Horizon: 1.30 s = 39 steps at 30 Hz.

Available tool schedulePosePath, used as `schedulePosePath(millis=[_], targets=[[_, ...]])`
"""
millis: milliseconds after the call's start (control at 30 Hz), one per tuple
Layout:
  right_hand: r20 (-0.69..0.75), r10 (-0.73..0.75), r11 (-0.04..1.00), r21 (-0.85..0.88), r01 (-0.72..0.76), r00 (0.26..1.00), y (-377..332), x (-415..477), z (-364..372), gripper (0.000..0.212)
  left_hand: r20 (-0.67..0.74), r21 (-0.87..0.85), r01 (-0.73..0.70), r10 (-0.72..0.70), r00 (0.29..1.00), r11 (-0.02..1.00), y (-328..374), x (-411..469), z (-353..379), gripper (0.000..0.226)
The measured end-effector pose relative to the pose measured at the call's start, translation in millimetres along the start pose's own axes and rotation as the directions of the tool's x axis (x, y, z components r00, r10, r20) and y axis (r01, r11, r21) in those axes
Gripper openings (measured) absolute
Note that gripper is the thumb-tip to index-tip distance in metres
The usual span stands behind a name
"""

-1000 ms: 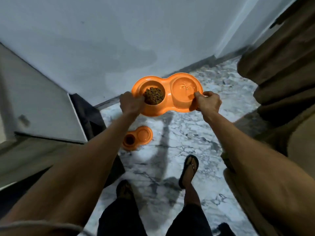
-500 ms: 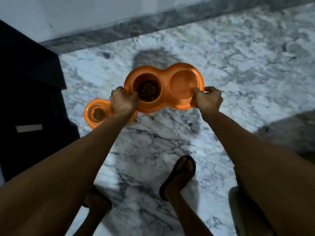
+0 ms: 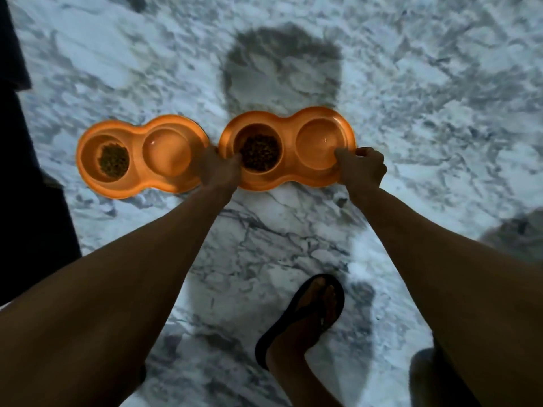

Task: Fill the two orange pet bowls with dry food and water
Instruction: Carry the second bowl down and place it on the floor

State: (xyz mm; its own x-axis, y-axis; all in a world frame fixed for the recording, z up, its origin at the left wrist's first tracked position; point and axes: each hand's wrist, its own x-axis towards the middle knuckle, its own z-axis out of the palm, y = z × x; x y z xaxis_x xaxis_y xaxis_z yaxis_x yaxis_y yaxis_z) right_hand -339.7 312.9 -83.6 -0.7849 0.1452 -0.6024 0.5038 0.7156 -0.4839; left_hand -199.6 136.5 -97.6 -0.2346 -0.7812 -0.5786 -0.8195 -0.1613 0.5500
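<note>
Two orange double pet bowls lie side by side on the marble floor. The right bowl (image 3: 289,124) has brown dry food (image 3: 260,152) in its left well and clear water (image 3: 318,142) in its right well. My left hand (image 3: 219,168) grips its left rim, thumb inside by the food. My right hand (image 3: 363,167) grips its right rim, thumb over the edge of the water well. The left bowl (image 3: 136,171) rests on the floor just left of my left hand, with dry food (image 3: 114,160) in its left well and water in the right one.
White and grey marble floor (image 3: 293,236) all around. A dark piece of furniture (image 3: 26,177) borders the left edge, close to the left bowl. My foot in a black sandal (image 3: 311,312) stands below the bowls. A dark object sits at the bottom right corner.
I have bent down and lowered the held bowl to floor level, right beside the other bowl. The wall has left the view and both hands keep their grip.
</note>
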Motion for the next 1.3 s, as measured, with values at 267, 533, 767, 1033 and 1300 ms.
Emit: schedulePosePath(millis=[267,533,767,1033,1300], targets=[[0.011,-0.021,0.999,-0.031,0.021,1.0,2.4,10.7,13.0,0.041,-0.007,-0.041,0.077,-0.078,0.997,0.996,-9.8,11.9,11.5,0.035],[0.075,0.025,0.998,-0.064,-0.02,0.997,-1.4,10.4,10.0,0.036,0.08,-0.083,0.166,-0.159,0.984,0.983,-5.5,6.7,9.0,0.053],[0.085,-0.059,0.995,-0.071,0.065,0.995,-64.3,-49.1,-35.9,0.032,0.082,-0.057,0.165,-0.16,0.984,0.985,43.7,-45.9,-65.0,0.06],[0.232,-0.188,0.982,0.024,0.187,0.954,-241.0,-254.2,-141.6,0.043,0.03,-0.037,0.141,-0.14,0.99,0.989,175.1,-183.4,-273.5,0.066],[0.326,-0.395,0.915,0.064,0.397,0.859,-382.4,-495.1,-225.6,0.039,-0.075,-0.136,0.006,-0.016,0.997,0.991,261.4,-309.6,-499.2,0.062]])
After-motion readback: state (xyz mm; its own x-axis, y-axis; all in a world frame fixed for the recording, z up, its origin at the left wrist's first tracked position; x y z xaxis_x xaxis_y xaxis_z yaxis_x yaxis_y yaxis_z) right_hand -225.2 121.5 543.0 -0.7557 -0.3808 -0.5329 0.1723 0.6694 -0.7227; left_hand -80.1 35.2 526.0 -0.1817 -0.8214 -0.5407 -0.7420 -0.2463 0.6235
